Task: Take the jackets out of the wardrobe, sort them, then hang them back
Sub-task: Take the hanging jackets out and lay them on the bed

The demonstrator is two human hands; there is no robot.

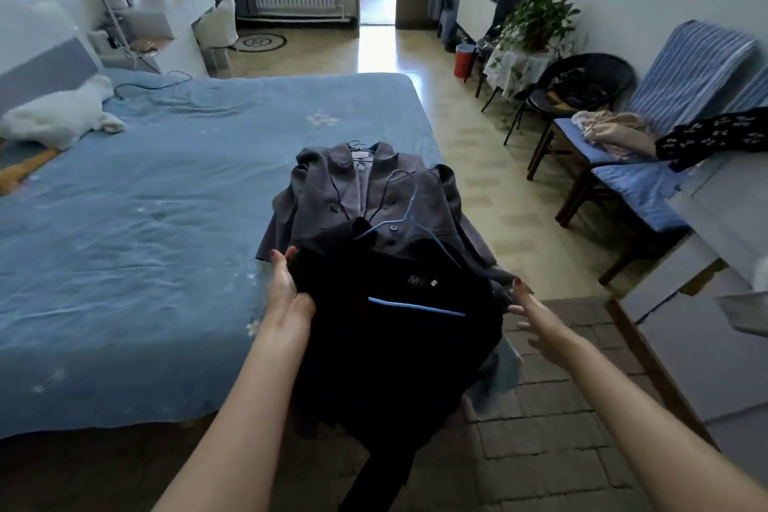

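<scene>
You see a white plush toy (58,116) near the blue bed's (166,187) left edge, and a potted plant (536,23) beside the black chair (582,83) along the right wall.

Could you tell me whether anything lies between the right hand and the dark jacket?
Nothing visible does. The right hand hangs open just off the dark jacket, with only floor behind the gap. The left hand already holds its other edge.

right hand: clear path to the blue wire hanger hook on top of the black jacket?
Probably yes. The right hand hovers open just right of the black jacket, holding nothing. The blue wire hanger lies exposed on top, hook over the grey jacket, nothing covering it.
</scene>
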